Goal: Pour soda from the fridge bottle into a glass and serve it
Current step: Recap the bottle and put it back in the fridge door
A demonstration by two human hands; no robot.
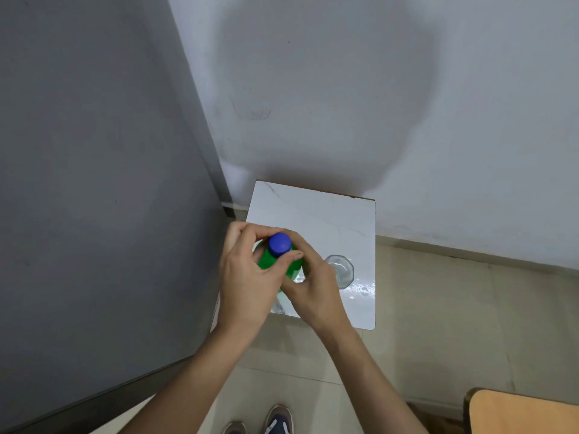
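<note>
While both hands clasp the green bottle (270,260), the right hand (308,285) — fingers pinching its blue cap (279,244) — sits beside the left hand (247,277).

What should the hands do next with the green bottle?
Probably twist the blue cap off. The cap is on the green bottle, and the glass beside it on the small white table looks empty, so nothing can be poured yet. The left hand grips the bottle and the right hand has fingers at the cap, ready to turn.
</note>
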